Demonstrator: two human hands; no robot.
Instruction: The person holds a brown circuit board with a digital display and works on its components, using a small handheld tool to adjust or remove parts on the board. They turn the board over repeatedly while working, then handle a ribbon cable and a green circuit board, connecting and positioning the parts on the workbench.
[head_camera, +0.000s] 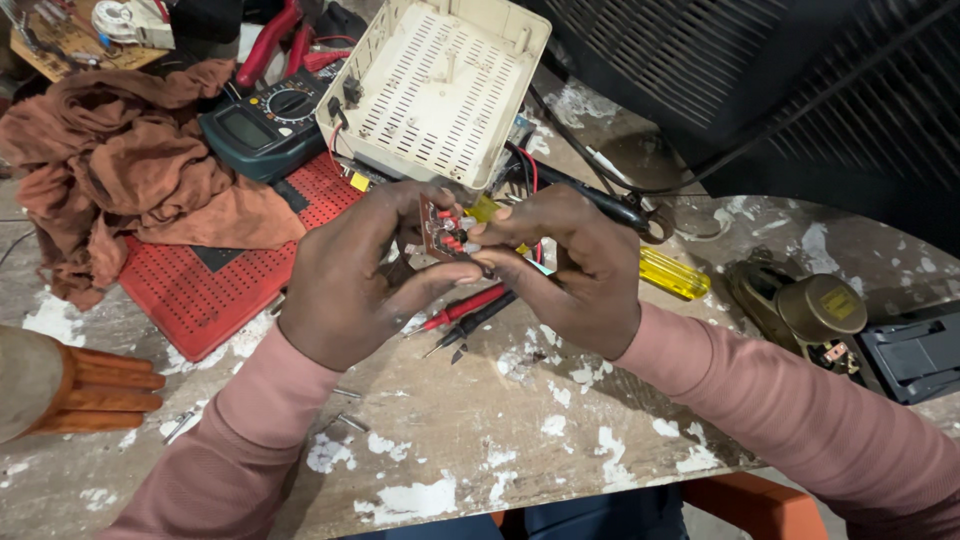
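Both of my hands meet above the worn workbench and hold a small brown circuit board (441, 229) with red parts on it. My left hand (350, 280) grips the board's left side with thumb and fingers. My right hand (570, 275) pinches its right edge. Red and black wires run from the board back to an open cream plastic casing (440, 85) standing tilted just behind my hands. Under my hands lie a red probe (465, 307) and a black probe (480, 322).
A dark green multimeter (265, 125) rests on a red perforated mat (215, 285) at left, beside a crumpled brown cloth (130, 160). A yellow-handled screwdriver (672, 272) lies right of my hands. A round brass-coloured part (815, 310) and a dark box (915, 355) sit at far right.
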